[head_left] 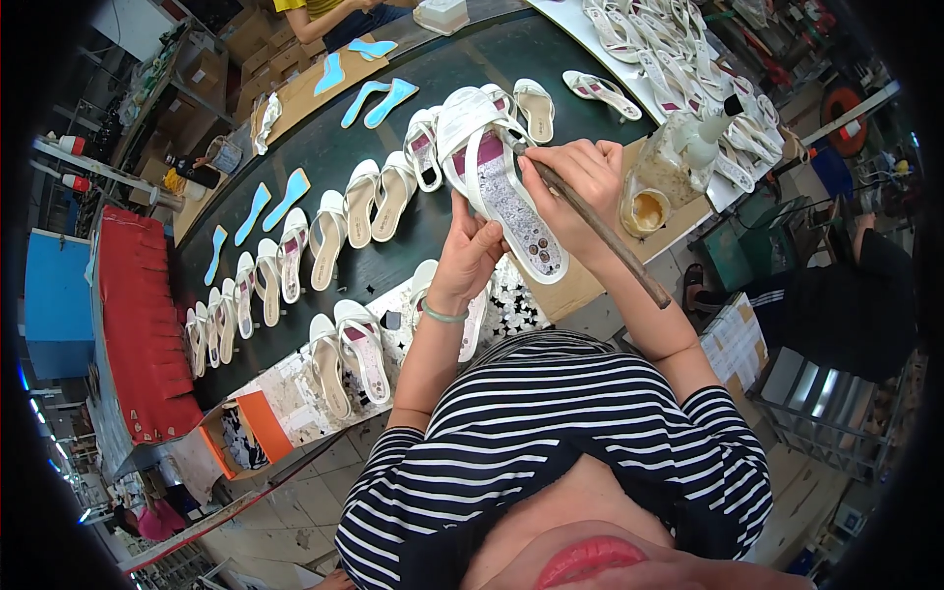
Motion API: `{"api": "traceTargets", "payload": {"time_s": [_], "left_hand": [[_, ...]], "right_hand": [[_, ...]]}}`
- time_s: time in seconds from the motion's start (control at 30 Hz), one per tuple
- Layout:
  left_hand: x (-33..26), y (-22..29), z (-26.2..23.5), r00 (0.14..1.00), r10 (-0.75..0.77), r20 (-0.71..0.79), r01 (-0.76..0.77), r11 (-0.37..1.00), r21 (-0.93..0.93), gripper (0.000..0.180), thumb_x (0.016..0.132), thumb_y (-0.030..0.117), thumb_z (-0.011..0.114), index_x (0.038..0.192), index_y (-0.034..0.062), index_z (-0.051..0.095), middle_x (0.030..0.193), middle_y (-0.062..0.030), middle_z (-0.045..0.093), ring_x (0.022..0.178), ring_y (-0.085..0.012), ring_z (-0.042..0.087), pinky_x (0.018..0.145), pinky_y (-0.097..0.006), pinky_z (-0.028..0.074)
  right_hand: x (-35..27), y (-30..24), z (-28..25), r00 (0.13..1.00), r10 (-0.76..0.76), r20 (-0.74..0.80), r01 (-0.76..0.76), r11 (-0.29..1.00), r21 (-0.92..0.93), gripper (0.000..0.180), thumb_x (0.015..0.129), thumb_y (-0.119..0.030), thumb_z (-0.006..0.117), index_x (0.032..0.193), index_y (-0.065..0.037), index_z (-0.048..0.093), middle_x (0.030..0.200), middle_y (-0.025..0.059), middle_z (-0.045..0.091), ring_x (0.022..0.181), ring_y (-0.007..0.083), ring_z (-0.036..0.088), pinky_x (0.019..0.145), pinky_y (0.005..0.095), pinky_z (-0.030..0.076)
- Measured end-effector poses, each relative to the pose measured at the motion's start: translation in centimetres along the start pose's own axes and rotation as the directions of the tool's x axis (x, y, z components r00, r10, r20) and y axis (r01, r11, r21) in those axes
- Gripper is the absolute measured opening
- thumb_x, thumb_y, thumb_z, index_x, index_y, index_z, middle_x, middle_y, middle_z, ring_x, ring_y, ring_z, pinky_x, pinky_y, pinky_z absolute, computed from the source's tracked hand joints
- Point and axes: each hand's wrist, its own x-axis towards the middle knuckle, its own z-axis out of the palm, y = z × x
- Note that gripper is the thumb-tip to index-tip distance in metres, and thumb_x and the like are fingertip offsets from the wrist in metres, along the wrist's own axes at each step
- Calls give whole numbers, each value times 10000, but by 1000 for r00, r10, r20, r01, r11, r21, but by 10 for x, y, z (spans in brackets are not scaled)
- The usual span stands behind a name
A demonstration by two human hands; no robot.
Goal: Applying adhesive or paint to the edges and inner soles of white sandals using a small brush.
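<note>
Clasping the white sandal [509,199] by its left edge above the desk [323,146], the left hand [471,248] leaves the right edge free beside the right hand [580,180], which wraps a wooden stick [615,243] near the cloudy bottle [661,162].

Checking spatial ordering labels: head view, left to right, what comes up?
Blue panel → red cloth cover → orange box → left hand → right hand → stained translucent container → person in black.

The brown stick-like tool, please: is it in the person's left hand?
No, the right hand holds the tool, the left hand a white sandal.
</note>
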Motion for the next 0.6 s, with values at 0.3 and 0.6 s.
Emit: {"api": "traceTargets", "payload": {"time_s": [0.3, 0.6], "left_hand": [[-1, -1, 0, 1000, -6, 13, 6, 1000, 12, 867, 886, 154, 653, 1494, 237, 40, 1413, -70, 396, 1250, -225, 472, 998, -408, 440], [0, -2, -9, 1000, -14, 11, 15, 999, -32, 909, 870, 158, 671, 1497, 252, 20, 1401, -70, 402, 1238, -228, 490, 969, -411, 480]], "right_hand": [[0, 2, 5, 998, 44, -54, -42, 999, 33, 82, 738, -118, 742, 781, -83, 682, 670, -13, 651, 621, 133, 567, 713, 341, 300], [2, 4, 4, 996, 83, -46, -73, 979, 188, 90, 729, -89, 753, 790, -65, 690, 694, 13, 669, 630, 143, 600, 707, 318, 329]]}}
